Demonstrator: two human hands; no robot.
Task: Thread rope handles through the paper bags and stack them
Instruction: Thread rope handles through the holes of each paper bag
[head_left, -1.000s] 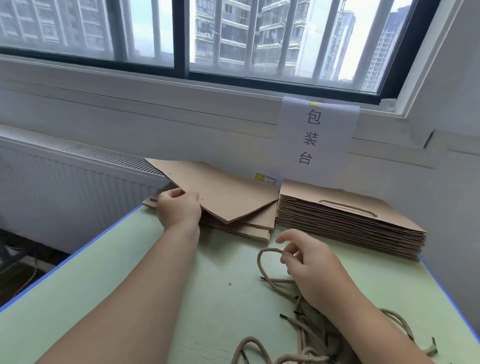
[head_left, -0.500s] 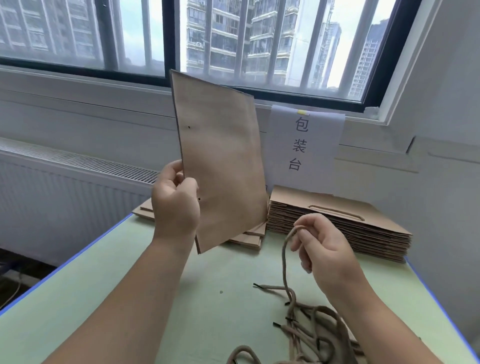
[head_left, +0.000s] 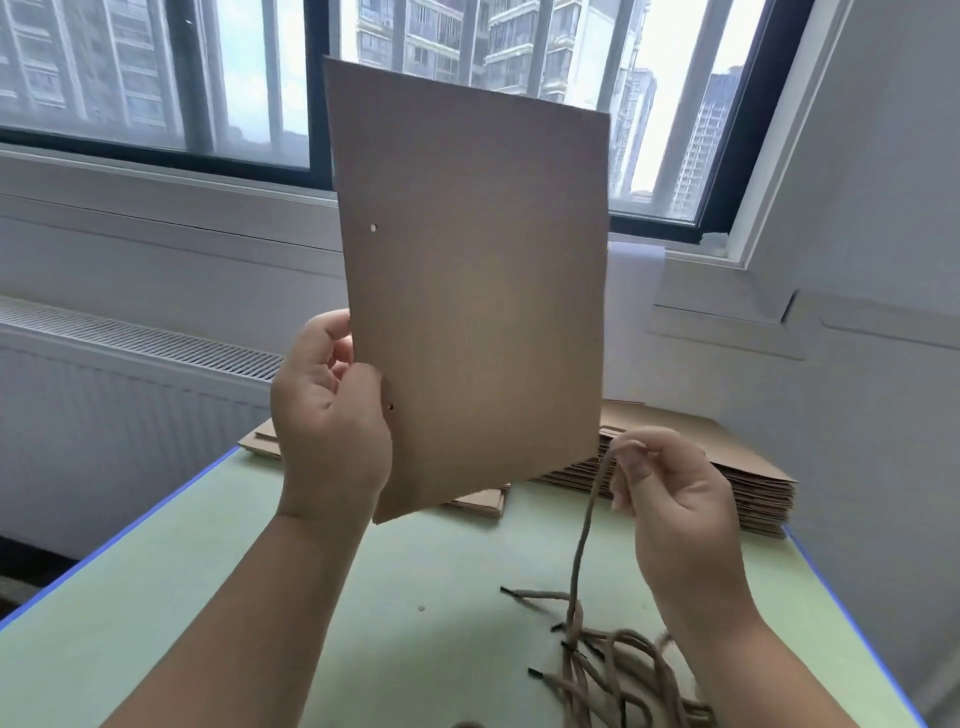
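Bag: We hold one flat paper bag (head_left: 472, 291) upright in the air above the table (head_left: 208, 597), in front of the window. A second ago it was lying on the loose pile (head_left: 265, 441) at the far edge; it is now lifted, turned on end and drawn closer to us.
Left hand: Our left hand (head_left: 327, 415) grasps the bag's left edge, thumb on the near face and fingers curled round behind.
Holes: Two punched holes sit along that edge, the upper hole (head_left: 373, 227) showing daylight and the lower hole (head_left: 390, 407) just beside our thumb.
Right hand: Our right hand (head_left: 675, 499) pinches a rope (head_left: 582, 540) between thumb and fingertips. It has risen from the table to near the bag's lower right corner.
Rope: It hangs from the pinch down into the tangle of ropes (head_left: 613, 670). We cannot tell where its tip is.
Stack: The neat stack of bags (head_left: 748, 493) lies behind our right hand.
Meaning: We judge the picking-up done and the threading not yet begun. The rope end must cross to the holes on the far side.
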